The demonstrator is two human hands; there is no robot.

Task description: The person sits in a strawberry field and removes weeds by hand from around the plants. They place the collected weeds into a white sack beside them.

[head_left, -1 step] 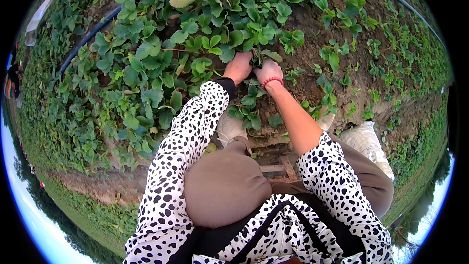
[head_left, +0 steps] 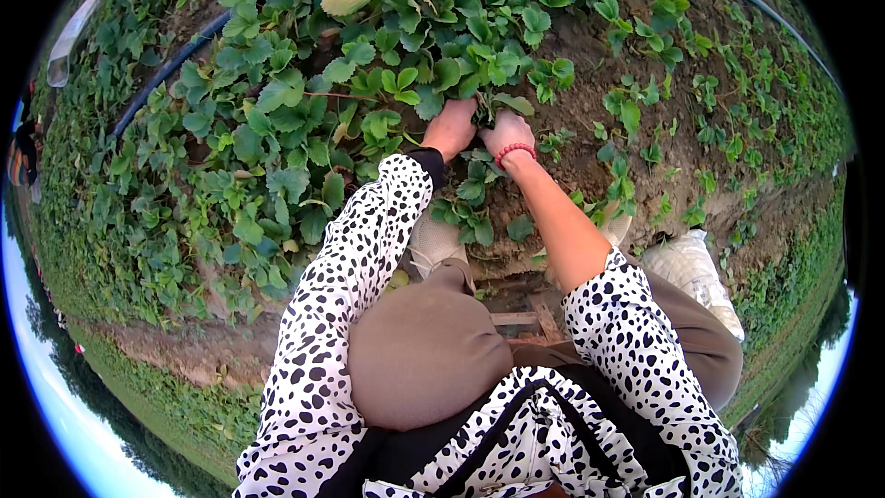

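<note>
Both of my hands are close together among the low strawberry plants (head_left: 378, 120), near the top middle of the view. My left hand (head_left: 450, 127), in a black cuff, is closed, with its fingertips partly sunk into the leaves. Just to its right, my right hand (head_left: 505, 133) is curled, a red beaded bracelet (head_left: 513, 155) on its wrist. Between them is a small strawberry plant (head_left: 486, 109), its stems dark and its leaves showing above my fingers; both hands grip it. The exact finger placement is hidden by leaves and shadow.
Dark hoses (head_left: 198, 41) cross the bed at the upper left and upper right. Brown soil (head_left: 576, 83) shows among sparser plants on the right. Below my hands are my light shoes (head_left: 433, 242), a wooden piece (head_left: 546, 318) and a white sack (head_left: 690, 275) beside my right knee.
</note>
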